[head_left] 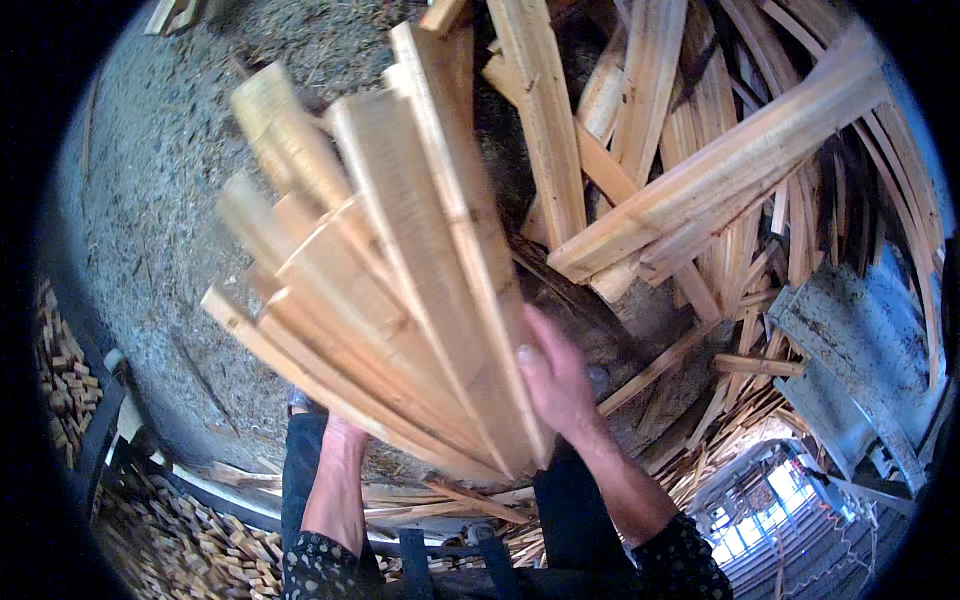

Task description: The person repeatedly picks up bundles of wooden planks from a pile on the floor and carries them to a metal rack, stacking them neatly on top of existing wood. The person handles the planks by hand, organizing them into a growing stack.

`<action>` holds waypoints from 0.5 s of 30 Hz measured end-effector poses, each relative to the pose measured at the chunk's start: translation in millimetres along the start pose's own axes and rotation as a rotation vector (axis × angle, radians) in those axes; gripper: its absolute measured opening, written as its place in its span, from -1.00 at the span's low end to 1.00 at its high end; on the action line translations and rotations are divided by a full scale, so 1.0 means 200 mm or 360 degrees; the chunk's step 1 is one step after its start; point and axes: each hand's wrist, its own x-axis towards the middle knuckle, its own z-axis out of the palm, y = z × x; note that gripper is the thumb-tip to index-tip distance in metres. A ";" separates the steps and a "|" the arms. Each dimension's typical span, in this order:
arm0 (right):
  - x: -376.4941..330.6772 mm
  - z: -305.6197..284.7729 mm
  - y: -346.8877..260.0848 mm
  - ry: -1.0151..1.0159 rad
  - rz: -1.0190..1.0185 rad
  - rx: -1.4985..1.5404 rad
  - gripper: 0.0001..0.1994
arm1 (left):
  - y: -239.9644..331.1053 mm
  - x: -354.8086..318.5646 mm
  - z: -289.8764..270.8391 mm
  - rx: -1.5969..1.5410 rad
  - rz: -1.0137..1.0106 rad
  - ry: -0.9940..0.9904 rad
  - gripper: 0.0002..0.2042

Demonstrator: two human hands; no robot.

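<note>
A fanned bundle of wooden boards [410, 250] is held up in front of me, its far ends spread and blurred by motion. My right hand [558, 385] grips the bundle's right side, with the thumb along the outer board and fingers pressed against the edge. From the lower left, my left hand [345, 432] reaches beneath the boards and supports them. Its fingers are hidden under the wood. The near ends of the boards come together just above my lap.
Long loose boards [720, 190] lie criss-crossed in a heap at the right. Rough grey ground [170, 240] stretches to the left. Many short wood pieces [200, 535] are piled at lower left, behind a pale rail [215, 492]. Bent grey-blue sheet metal [850, 330] stands at far right.
</note>
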 end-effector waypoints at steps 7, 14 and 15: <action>0.20 0.11 -0.08 -0.0031 -0.0240 -0.0070 -0.74 | 0.08 0.01 -0.18 0.0115 0.0020 0.0036 -0.44; 0.38 0.12 0.06 -0.0575 0.0092 0.1000 -0.31 | 0.06 0.08 -0.28 0.0168 -0.0072 -0.0007 -0.44; 0.40 0.07 -0.02 -0.0903 0.0732 0.1177 -0.31 | 0.06 0.08 -0.31 0.0181 -0.0086 -0.0015 -0.43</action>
